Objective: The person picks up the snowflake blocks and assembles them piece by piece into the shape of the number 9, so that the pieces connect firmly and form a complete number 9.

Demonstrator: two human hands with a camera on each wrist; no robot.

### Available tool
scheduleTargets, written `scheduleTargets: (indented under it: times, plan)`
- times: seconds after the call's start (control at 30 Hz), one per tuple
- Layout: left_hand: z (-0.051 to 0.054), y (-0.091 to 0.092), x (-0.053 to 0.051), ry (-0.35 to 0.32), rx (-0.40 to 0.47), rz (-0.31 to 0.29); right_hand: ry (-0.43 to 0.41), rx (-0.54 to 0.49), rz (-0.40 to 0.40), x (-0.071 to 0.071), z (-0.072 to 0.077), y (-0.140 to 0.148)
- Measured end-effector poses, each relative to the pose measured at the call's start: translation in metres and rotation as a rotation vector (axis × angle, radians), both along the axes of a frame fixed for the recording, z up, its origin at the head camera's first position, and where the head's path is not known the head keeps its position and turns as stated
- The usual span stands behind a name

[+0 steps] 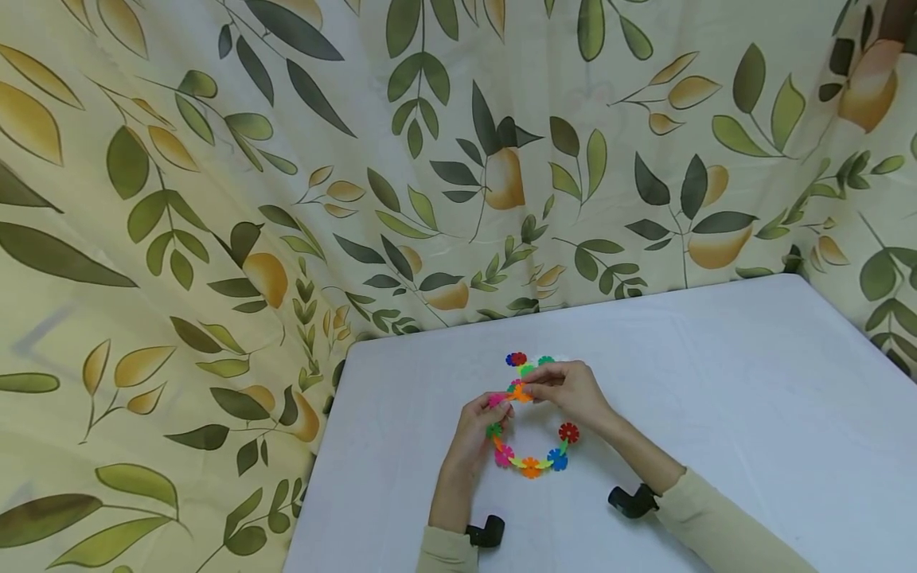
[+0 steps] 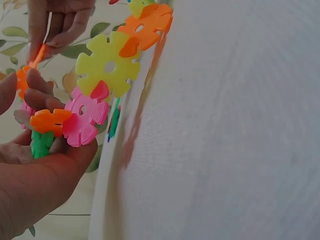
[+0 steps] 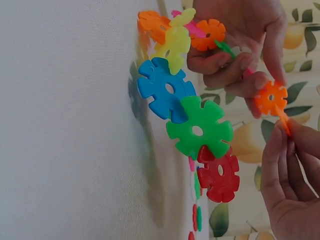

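Observation:
A curved chain of slotted, flower-shaped plastic discs hangs from my left hand (image 1: 476, 430). Its loose end is a red disc (image 3: 220, 175), joined to a green disc (image 3: 197, 131) and a blue disc (image 3: 162, 87). Yellow, orange and pink discs (image 2: 85, 117) follow toward the hand. At the upper end, left fingers and thumb grip an orange disc (image 3: 271, 97). Between thumb and fingertips my right hand (image 1: 573, 390) pinches another orange disc (image 3: 284, 122), seen nearly edge-on. The two orange discs meet at their edges; how deep the slots engage I cannot tell.
Beyond the hands, more discs lie on the white-covered table (image 1: 688, 382), among them a red disc (image 1: 519, 359) and a green disc (image 1: 546, 360). A leaf-patterned curtain (image 1: 501, 159) stands along the table's back and left. Black wrist cameras (image 1: 634, 502) sit by both cuffs.

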State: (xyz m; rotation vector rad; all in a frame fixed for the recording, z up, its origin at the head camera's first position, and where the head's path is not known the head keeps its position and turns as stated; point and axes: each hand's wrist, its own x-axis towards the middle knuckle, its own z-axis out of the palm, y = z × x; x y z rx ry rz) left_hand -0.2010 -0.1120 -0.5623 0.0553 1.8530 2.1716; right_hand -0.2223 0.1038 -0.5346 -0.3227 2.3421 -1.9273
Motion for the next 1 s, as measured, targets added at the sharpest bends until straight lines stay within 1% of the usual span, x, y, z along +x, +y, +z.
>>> scheduleTargets:
  times: [0.1, 0.23, 0.47, 0.63, 0.73, 0.87, 0.9, 1.0]
  plan:
    - [0.001, 0.0, 0.001, 0.001, -0.007, -0.008, 0.008, 0.001, -0.008, 0.0, -0.001, 0.0]
    - [0.001, 0.0, 0.001, -0.005, 0.002, -0.004, 0.013, 0.016, -0.019, 0.0, -0.002, -0.001]
    - [-0.002, 0.0, 0.001, -0.004, 0.005, 0.005, 0.018, 0.011, -0.027, 0.001, -0.005, -0.003]
    - [-0.002, 0.001, 0.001, 0.013, 0.002, -0.013, 0.023, 0.0, -0.017, 0.0, -0.004, -0.002]
    - [-0.002, 0.0, 0.0, 0.051, -0.045, -0.024, 0.033, -0.012, 0.018, -0.001, -0.004, -0.002]
    - [-0.002, -0.002, -0.001, 0.076, -0.109, -0.008, 0.042, -0.017, 0.058, -0.004, -0.004, 0.0]
    - [-0.002, -0.002, -0.001, 0.072, -0.112, -0.001, 0.047, -0.015, 0.058, -0.005, -0.004, 0.001]
    - [-0.002, -0.002, -0.002, 0.05, -0.116, 0.018, 0.043, -0.008, 0.019, -0.01, -0.005, 0.005]
